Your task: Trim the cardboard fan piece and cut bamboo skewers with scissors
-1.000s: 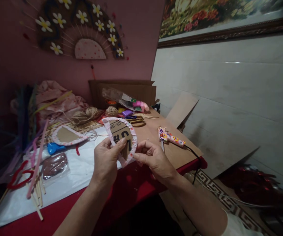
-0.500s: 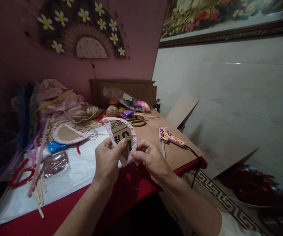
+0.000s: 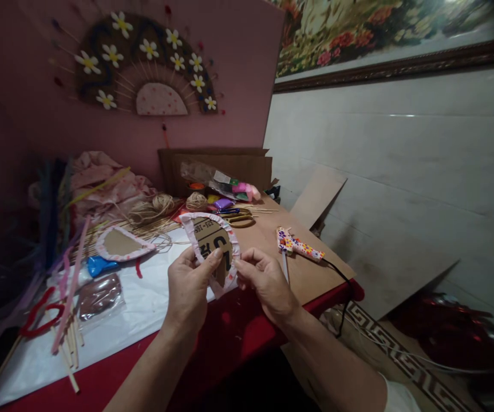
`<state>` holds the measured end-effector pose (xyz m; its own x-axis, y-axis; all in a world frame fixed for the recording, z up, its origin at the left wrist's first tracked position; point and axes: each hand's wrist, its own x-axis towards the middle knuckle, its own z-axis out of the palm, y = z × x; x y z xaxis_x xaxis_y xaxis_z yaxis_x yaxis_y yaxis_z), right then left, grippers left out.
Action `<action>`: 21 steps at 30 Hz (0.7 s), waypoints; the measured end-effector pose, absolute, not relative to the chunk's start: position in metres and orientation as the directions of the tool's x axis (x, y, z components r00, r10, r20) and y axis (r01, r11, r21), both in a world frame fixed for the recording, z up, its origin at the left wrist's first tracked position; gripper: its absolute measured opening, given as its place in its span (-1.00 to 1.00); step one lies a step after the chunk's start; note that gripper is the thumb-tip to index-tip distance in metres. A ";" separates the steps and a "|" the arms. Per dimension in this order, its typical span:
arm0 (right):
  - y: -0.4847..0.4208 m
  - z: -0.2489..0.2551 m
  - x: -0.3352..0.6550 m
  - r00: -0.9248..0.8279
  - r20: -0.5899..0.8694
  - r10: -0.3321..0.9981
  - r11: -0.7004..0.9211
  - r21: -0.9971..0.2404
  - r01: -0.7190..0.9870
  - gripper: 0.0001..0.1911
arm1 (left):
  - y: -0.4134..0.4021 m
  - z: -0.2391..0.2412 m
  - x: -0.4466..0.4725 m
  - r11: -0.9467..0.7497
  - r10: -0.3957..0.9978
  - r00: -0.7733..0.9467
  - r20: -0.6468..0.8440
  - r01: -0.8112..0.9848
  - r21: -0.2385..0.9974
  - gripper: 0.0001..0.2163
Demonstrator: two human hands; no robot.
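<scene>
The fabric-edged cardboard piece (image 3: 206, 232), rounded along one side and printed with dark characters, is held up in both hands over the near edge of the table. It looks light and fairly stiff in its core, with a soft, pleated pink fabric border (image 3: 189, 227) that could wrinkle or pull loose if tugged. The flat middle seems the safest place to hold it, with only light fingertip pressure on the rim. The left hand (image 3: 186, 289) clasps it, thumb across the printed face and fingers behind; the right hand (image 3: 270, 283) has thumb and forefinger drawn together on the border at the right edge. Compared with half a second ago, the right fingertips sit slightly higher along that rim and lap less over it, while the left hold is unchanged; the whole view has tipped a little. Beyond the piece lie scissors (image 3: 242, 220) and a ball of twine (image 3: 196, 201). To the left, a second fabric-edged piece (image 3: 120, 243) rests near a brown packet (image 3: 101, 297) on white sheeting (image 3: 147, 300). To the right, a floral-patterned glue gun (image 3: 301, 248) lies on a brown board (image 3: 315, 280).
</scene>
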<state>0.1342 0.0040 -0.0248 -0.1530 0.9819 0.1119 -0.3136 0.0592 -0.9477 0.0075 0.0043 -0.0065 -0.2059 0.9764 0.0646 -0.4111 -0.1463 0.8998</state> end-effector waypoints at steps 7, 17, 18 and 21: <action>0.014 -0.023 0.133 -0.108 0.179 0.978 0.135 -0.936 -0.326 -0.66 | 0.001 -0.008 0.010 -0.126 0.987 -0.144 0.069 -0.433 0.892 -0.68; 0.012 -0.004 0.152 -0.121 0.214 0.969 0.182 -0.955 -0.235 -0.71 | 0.002 0.001 0.004 -0.124 0.992 -0.082 0.097 -0.464 0.877 -0.67; 0.010 -0.006 0.153 -0.130 0.209 0.969 0.176 -0.958 -0.228 -0.70 | 0.001 0.002 0.004 -0.109 0.994 -0.049 0.097 -0.456 0.884 -0.66; 0.009 -0.013 0.160 -0.178 0.176 0.968 0.147 -0.975 -0.168 -0.65 | 0.000 0.003 0.004 -0.057 0.998 0.005 0.064 -0.390 0.919 -0.69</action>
<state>0.1602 0.0094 -0.0128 -0.1776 0.9682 0.1761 -0.1675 0.1466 -0.9749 0.0042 -0.0005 0.0026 0.0046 0.9980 0.0635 -0.3899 -0.0567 0.9191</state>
